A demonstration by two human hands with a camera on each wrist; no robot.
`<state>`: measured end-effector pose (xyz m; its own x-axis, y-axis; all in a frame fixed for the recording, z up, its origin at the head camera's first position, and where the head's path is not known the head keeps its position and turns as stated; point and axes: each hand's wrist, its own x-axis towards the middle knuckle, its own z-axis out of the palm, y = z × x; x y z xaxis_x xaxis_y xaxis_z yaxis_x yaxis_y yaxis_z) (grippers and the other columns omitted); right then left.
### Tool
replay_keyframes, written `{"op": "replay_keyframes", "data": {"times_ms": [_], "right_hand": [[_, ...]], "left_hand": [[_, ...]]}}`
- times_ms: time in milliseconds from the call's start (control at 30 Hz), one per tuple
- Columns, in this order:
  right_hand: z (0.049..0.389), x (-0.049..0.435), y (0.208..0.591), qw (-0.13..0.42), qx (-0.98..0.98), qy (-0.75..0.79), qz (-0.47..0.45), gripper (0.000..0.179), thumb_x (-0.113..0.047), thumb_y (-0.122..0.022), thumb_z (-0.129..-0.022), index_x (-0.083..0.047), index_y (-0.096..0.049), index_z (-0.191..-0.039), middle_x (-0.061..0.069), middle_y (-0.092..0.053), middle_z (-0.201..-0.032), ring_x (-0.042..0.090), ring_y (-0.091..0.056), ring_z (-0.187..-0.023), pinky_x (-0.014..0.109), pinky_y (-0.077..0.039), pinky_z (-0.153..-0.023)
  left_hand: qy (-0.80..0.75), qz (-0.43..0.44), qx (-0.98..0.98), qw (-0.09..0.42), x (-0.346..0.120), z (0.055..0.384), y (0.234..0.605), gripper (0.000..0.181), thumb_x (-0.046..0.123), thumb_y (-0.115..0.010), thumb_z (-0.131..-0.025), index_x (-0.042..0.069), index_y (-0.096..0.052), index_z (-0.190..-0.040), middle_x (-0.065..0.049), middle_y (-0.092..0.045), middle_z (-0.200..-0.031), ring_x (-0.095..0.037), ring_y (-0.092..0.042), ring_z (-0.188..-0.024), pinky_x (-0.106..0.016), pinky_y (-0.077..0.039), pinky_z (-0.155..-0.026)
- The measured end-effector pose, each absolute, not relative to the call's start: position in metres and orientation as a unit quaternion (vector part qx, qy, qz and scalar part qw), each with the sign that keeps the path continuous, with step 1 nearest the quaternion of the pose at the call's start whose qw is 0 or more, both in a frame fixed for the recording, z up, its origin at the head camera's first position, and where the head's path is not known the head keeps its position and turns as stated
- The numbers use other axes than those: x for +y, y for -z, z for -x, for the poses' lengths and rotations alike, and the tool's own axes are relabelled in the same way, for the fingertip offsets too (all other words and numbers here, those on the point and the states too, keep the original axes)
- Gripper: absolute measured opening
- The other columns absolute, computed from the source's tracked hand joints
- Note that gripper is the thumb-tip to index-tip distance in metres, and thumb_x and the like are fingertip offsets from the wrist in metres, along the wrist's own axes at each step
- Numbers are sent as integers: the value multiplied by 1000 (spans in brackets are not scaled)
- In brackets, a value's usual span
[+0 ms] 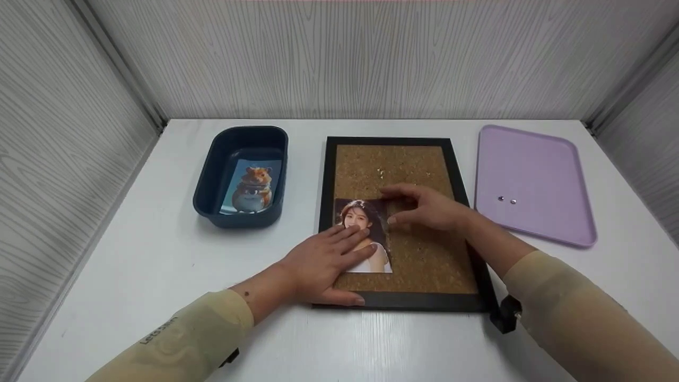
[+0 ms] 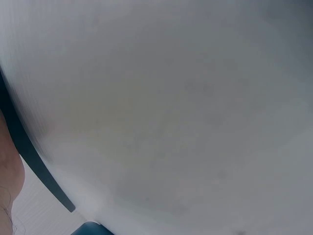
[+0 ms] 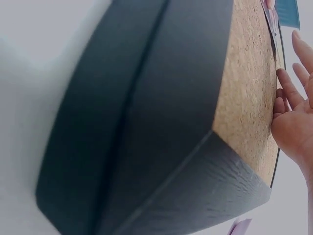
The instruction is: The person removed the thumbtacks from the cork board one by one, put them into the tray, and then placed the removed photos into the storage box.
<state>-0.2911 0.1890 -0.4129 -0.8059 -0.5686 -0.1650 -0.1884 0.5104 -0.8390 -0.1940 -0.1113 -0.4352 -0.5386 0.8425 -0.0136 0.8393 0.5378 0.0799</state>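
A portrait photo print (image 1: 377, 223) lies on the lower left part of a black-framed cork board (image 1: 440, 265). My left hand (image 1: 329, 260) rests on it with fingers stretched across the picture and thumb over the board's bottom frame. At the photo's right edge is my right hand (image 1: 424, 207), its thumb by the side and its index finger near the top corner. The right wrist view has that hand (image 3: 298, 107) with loosely bent fingers low over the cork (image 3: 249, 83). Mostly white table (image 2: 161, 117) fills the left wrist view, and the left hand's fingers are hidden there.
A dark blue bin (image 1: 241, 220) stands at the left, with a hamster picture card (image 1: 253, 191) inside. To the right lies a purple tray (image 1: 530, 164) carrying two small silver pieces (image 1: 507, 200). Small shiny bits (image 1: 381, 173) show on the upper cork. Wood-grain panels (image 1: 371, 58) enclose the table.
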Motion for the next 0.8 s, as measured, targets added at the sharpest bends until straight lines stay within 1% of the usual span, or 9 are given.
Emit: {"op": "replay_keyframes", "data": {"times_ms": [133,300,633,733,800], "right_hand": [[291,189,413,213,840,447,223,67,-25,-82,-96,-21,-54,-157,2,-55,-156,26,-47,-144,53,-33,-122],[290,187,412,210,832,462,224,65,-22,-80,-97,-18,-54,-156,6,-58,-152,29,-52,-138,53,-38,-117],[289,184,412,201,821,491,212,64,-19,-79,-98,-17,-54,-157,7,-62,-146,28,-58,-131,48,-45,-109],[288,183,409,198,821,495,204,65,-21,-80,-98,-19,-54,-157,6,-62,-145,26,-59,-131,47,-46,-109],[287,182,407,198,818,500,202,66,-22,-81,-97,-17,-53,-157,7,-61,-147,26,-58,-133,47,-47,-110]], "left_hand": [[-33,-480,876,26,-111,194,435,100,88,-30,-96,22,-23,-171,-9,-17,-177,-27,-15,-163,-44,-13,-130],[-35,-480,876,24,-112,193,435,100,88,-29,-96,22,-23,-171,-9,-17,-177,-27,-15,-163,-44,-13,-130],[-31,-475,879,36,-112,194,434,101,90,-26,-95,24,-21,-172,-7,-16,-177,-24,-12,-163,-43,-11,-131],[-33,-475,879,37,-112,194,434,101,89,-26,-95,24,-21,-172,-7,-16,-177,-24,-12,-163,-43,-11,-131],[-34,-475,879,35,-112,194,435,101,90,-26,-95,24,-21,-172,-7,-16,-177,-24,-13,-163,-44,-12,-131]]}}
